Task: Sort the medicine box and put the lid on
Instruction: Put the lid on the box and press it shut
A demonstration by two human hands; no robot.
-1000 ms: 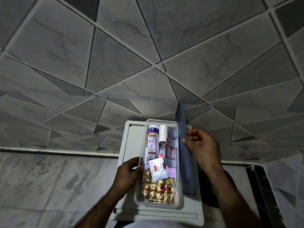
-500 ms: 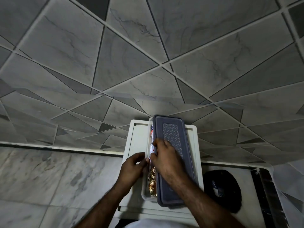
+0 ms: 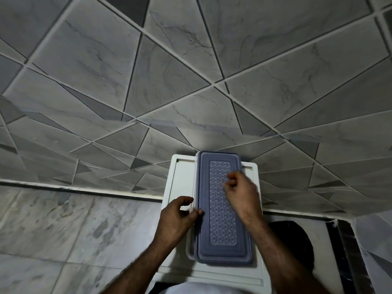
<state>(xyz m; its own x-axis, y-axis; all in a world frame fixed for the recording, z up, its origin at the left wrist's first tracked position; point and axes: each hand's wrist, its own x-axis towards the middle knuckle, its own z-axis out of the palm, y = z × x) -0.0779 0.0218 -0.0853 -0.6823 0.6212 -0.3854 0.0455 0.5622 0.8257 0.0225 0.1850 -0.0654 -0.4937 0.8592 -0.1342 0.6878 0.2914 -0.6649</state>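
Seating the lid looks like the step in hand. The grey-blue lid lies flat over the clear medicine box, which sits on a white stand; the contents are hidden. The left hand grips the box's left wall, fingers curled at the side, thumb on the lid's rim. The right hand is over the lid's far half, blurred, fingers loosely bent with nothing in them; can't tell if it touches.

Risks, my read:
- The box's left rim shows beside the lid, so that side may not be snapped down.
- Pressing one end only could pop the opposite corner.
- Anything standing proud inside would block closure.
- A hard off-centre push could skid the box on the stand.
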